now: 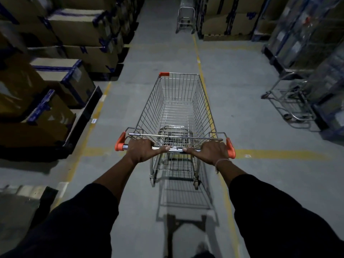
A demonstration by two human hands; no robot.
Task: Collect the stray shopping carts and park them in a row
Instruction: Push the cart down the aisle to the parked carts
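Observation:
An empty wire shopping cart (176, 107) with orange corner caps stands in front of me in a warehouse aisle, pointing away down it. My left hand (142, 150) grips the left part of its chrome handle bar. My right hand (211, 151), with a thin band on the wrist, grips the right part. A second metal cart (290, 103) stands at the right, against wrapped pallets. A third metal cart or frame (186, 18) stands far ahead in the aisle; it is dim and small.
Stacked cardboard boxes (61, 71) on dark pallets line the left side. Plastic-wrapped pallets (316, 43) and more boxes (227, 19) line the right. Yellow floor lines (200, 62) run along the aisle and across it under the cart. The grey floor between the stacks is open.

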